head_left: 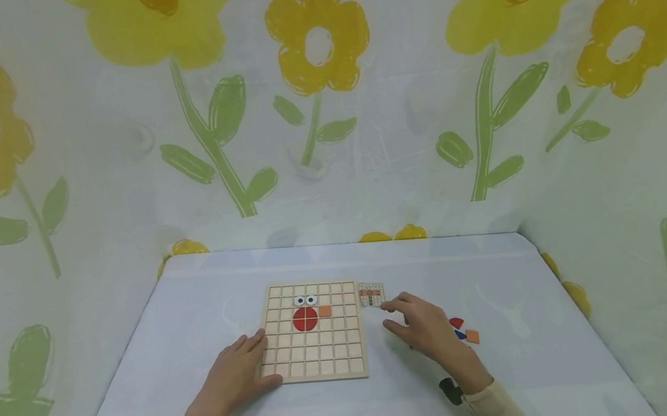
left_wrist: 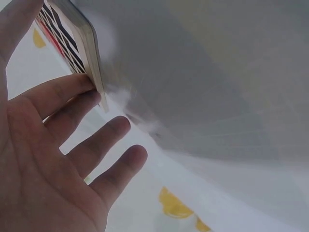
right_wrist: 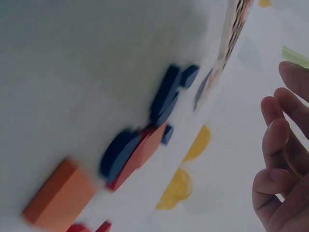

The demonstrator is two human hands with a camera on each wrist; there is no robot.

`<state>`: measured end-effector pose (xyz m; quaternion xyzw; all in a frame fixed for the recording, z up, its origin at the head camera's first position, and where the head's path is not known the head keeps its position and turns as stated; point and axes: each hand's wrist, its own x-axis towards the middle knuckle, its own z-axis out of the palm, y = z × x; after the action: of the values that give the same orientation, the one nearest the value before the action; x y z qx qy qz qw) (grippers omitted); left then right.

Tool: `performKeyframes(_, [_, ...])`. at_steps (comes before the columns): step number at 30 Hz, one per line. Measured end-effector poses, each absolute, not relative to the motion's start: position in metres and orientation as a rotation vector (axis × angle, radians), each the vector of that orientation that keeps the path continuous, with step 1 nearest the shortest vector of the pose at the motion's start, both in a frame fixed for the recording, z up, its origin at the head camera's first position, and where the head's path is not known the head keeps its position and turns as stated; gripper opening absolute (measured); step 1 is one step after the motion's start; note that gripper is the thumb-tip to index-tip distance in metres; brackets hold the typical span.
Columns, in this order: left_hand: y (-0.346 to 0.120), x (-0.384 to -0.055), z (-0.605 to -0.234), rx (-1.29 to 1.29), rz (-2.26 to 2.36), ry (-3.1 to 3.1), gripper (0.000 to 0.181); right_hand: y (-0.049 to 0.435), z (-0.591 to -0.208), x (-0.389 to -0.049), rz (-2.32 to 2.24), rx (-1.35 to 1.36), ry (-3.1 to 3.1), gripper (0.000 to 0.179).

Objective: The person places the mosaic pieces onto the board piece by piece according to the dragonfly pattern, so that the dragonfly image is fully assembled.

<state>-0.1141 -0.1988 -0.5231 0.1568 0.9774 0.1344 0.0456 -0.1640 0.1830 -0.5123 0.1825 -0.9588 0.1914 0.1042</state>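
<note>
Touched a square pale-wood grid board (head_left: pixel 322 365) with the left hand (head_left: pixel 232 376).
Spread the left fingers apart at the board's left edge; held the right hand (head_left: pixel 429 328) near a small printed card (head_left: pixel 372 294) off the board's right edge, thumb and forefinger apart. Had the board between the bench's (head_left: pixel 503 270) left and right edges, bearing two white eye tiles (head_left: pixel 300 301), a red quartered disc (head_left: pixel 300 315) and an orange square tile (head_left: pixel 325 312), with red, blue and orange pieces (head_left: pixel 472 337) nearer the bench's right edge.

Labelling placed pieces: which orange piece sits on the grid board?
The orange square directly right of the red circle's upper half, on the board; other orange pieces lie loose, off the board.
</note>
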Motion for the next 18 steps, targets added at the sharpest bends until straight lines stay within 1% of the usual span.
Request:
performKeyframes(4, [-0.198, -0.114, -0.521, 0.471, 0.413, 2.985, 0.089, 0.201, -0.516, -0.159, 0.551, 0.498, -2.833, 0.034])
performKeyframes(18, [-0.199, -0.115, -0.526, 0.482, 0.425, 2.994, 0.088, 0.236, -0.522, -0.155, 0.437, 0.123, -3.102, 0.041])
